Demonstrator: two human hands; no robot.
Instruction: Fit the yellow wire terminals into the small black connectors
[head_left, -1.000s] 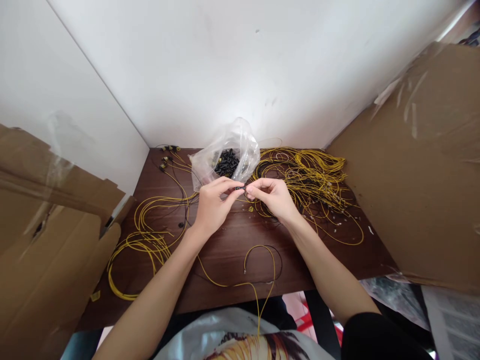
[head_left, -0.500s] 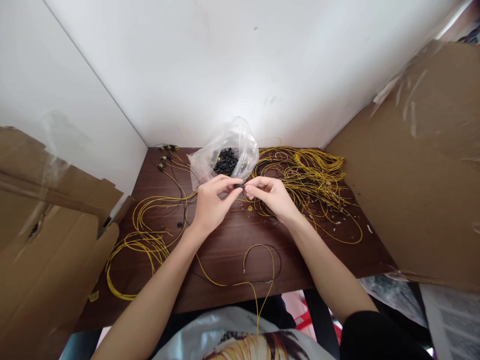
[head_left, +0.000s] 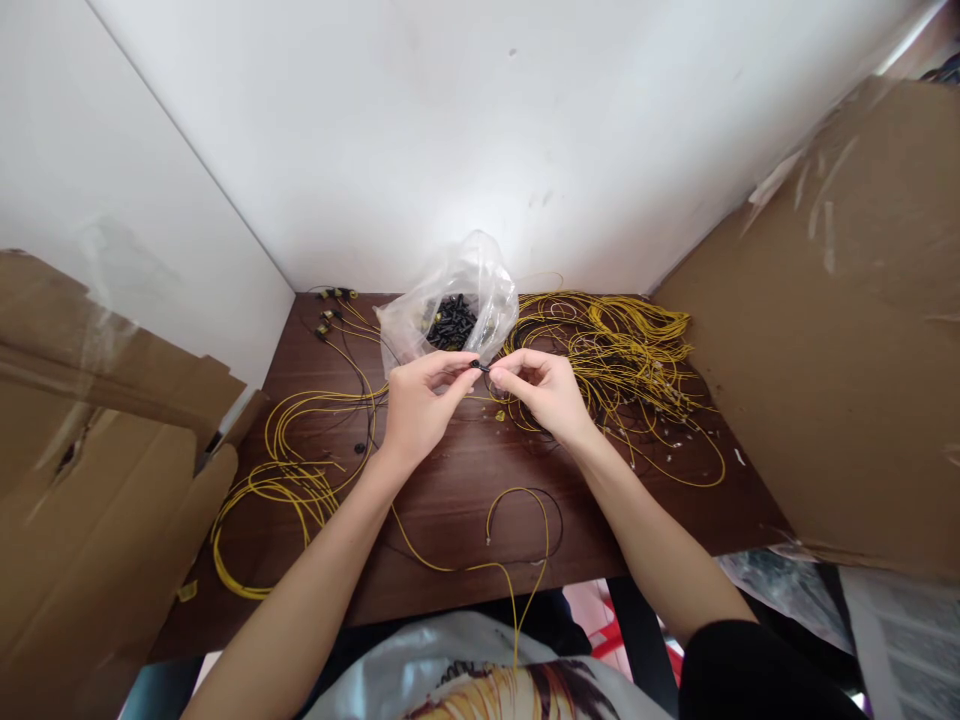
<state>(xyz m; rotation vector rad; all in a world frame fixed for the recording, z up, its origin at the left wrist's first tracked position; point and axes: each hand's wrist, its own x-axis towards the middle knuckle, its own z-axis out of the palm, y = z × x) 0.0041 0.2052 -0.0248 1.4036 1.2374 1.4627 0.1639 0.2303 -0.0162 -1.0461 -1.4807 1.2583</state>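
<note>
My left hand and my right hand meet above the middle of a dark wooden table. Both pinch a small black connector between thumb and fingertips. Just behind the hands sits a clear plastic bag holding several small black parts. A yellow wire loops across the table below my hands and runs off the front edge toward my lap.
A tangled pile of yellow wires lies at the right rear. More yellow wires with connectors lie at the left. Cardboard flanks the table on the left and a cardboard sheet on the right. A white wall stands behind.
Both hands have lifted slightly toward the bag, still pinching the black connector together. The wires and bag lie as before.
</note>
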